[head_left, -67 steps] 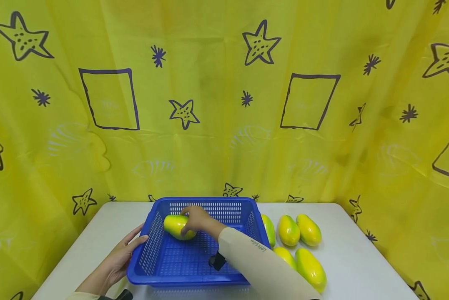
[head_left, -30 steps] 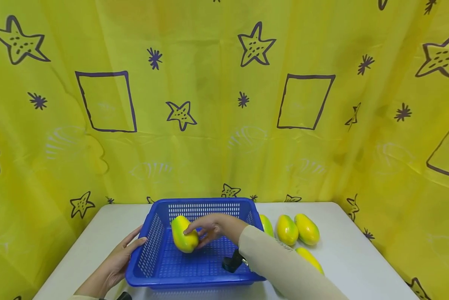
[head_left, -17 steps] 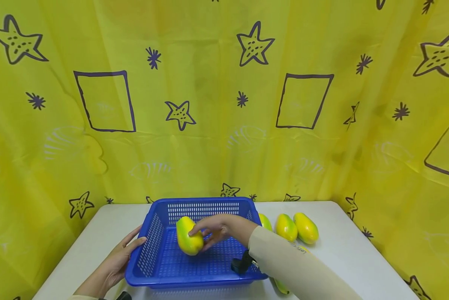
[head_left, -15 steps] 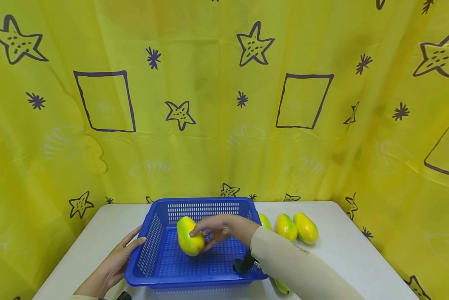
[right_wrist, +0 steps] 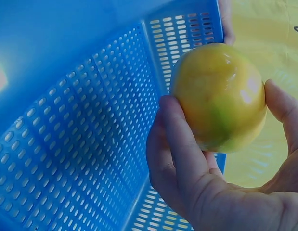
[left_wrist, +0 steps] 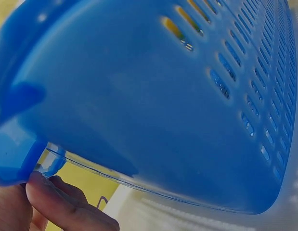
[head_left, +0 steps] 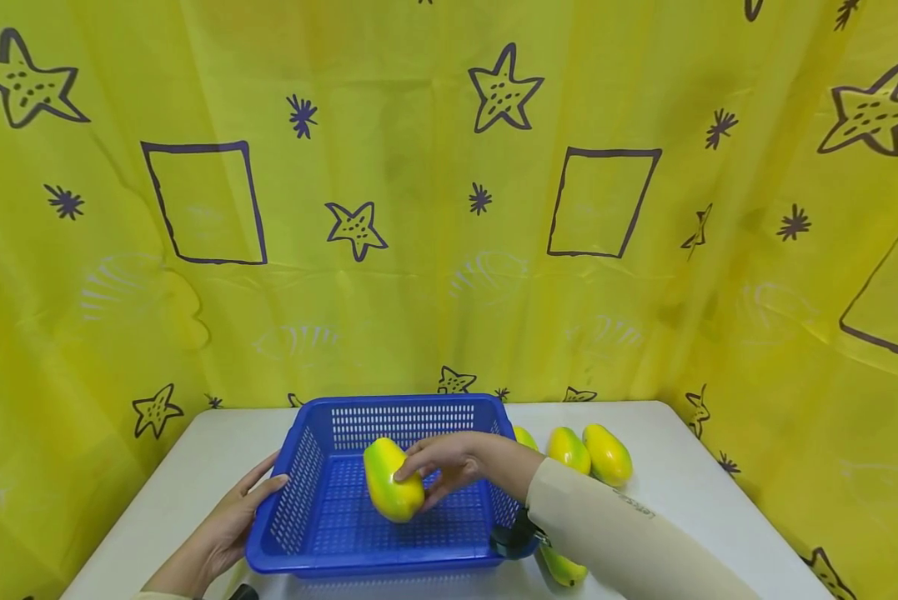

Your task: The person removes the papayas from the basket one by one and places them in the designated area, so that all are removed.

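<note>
My right hand (head_left: 449,465) holds a yellow-green mango (head_left: 390,479) over the floor of a blue slotted basket (head_left: 373,561). In the right wrist view the mango (right_wrist: 218,96) sits between the thumb on one side and the fingers (right_wrist: 180,144) on the other, its rounded end toward the camera. My left hand (head_left: 233,518) grips the basket's left rim, thumb on top and the other fingers down the outside. Up close in the left wrist view, the basket's outer wall (left_wrist: 139,106) fills most of the picture, and some fingers (left_wrist: 67,204) show at its rim.
Several more mangoes lie on the white table (head_left: 689,500) right of the basket: two (head_left: 608,455) toward the back, one (head_left: 525,437) partly behind the rim, another (head_left: 564,568) near the front, partly under my right sleeve (head_left: 614,517). A yellow patterned curtain (head_left: 449,208) surrounds the table.
My right hand has carried the mango from the basket's left side toward its middle and nearer to me, turning it more lengthwise. The left hand stays on the rim.
</note>
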`<move>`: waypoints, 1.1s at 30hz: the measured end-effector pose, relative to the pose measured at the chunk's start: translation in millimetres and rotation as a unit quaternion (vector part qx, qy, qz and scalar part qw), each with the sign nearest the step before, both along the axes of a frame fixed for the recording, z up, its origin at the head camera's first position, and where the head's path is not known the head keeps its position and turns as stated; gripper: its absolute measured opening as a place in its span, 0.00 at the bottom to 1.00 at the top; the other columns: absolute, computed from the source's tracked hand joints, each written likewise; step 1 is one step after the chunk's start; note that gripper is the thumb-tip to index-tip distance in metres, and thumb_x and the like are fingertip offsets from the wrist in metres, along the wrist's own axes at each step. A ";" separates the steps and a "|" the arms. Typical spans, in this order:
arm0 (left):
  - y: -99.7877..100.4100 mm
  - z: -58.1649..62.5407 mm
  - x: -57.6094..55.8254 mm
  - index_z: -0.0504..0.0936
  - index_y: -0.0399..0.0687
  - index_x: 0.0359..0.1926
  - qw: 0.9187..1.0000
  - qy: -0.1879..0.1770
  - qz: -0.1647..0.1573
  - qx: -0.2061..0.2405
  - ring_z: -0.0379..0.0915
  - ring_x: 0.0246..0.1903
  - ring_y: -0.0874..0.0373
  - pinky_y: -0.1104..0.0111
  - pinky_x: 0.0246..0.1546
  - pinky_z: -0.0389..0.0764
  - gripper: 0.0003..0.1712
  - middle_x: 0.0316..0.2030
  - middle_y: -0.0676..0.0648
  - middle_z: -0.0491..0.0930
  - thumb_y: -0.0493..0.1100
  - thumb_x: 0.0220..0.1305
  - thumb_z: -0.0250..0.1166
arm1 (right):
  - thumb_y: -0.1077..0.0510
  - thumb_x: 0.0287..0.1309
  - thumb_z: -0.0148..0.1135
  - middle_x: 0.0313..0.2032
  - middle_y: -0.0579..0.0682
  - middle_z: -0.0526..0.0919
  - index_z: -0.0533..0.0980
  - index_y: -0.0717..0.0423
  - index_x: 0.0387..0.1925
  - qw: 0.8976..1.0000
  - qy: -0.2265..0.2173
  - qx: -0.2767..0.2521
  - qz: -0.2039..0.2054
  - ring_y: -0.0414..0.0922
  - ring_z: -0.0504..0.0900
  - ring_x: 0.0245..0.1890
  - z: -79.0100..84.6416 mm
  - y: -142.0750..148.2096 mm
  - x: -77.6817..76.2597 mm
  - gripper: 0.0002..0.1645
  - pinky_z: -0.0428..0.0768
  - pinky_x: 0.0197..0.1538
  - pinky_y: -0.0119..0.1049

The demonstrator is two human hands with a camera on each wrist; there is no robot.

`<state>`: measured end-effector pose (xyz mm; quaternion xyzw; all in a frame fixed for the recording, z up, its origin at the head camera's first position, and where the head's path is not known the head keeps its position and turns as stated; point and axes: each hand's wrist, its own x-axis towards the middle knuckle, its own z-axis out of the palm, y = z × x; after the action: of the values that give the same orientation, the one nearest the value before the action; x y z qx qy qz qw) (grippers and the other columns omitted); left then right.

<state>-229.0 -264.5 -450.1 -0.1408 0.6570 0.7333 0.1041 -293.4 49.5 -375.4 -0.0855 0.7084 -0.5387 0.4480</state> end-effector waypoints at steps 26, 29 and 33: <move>-0.1 0.9 0.5 0.43 0.56 0.79 1.000 -0.007 0.000 -0.006 0.82 0.38 0.51 0.54 0.41 0.86 0.50 0.42 0.47 0.81 0.57 0.67 0.62 | 0.58 0.59 0.63 0.53 0.59 0.75 0.60 0.63 0.67 0.999 0.011 -0.010 -0.036 0.57 0.78 0.52 20.9 58.6 17.0 0.38 0.80 0.56 0.55; -0.1 1.2 0.3 0.43 0.55 0.79 1.000 -0.007 0.000 -0.007 0.82 0.39 0.52 0.54 0.41 0.86 0.50 0.42 0.47 0.81 0.57 0.67 0.63 | 0.59 0.59 0.63 0.53 0.59 0.75 0.60 0.63 0.68 0.999 0.017 -0.002 -0.050 0.57 0.78 0.52 24.6 67.0 19.4 0.38 0.82 0.54 0.54; -0.3 2.0 0.0 0.43 0.55 0.79 1.000 -0.007 -0.001 -0.008 0.81 0.39 0.52 0.55 0.42 0.86 0.50 0.42 0.48 0.81 0.57 0.67 0.63 | 0.59 0.58 0.63 0.53 0.60 0.75 0.59 0.63 0.68 0.998 0.017 0.004 -0.065 0.56 0.78 0.52 30.1 78.2 23.7 0.40 0.83 0.53 0.53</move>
<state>-229.1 -264.8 -448.1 -0.1466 0.6622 0.7268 0.1082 -269.7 127.8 -345.3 -0.0464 0.7224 -0.5621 0.4001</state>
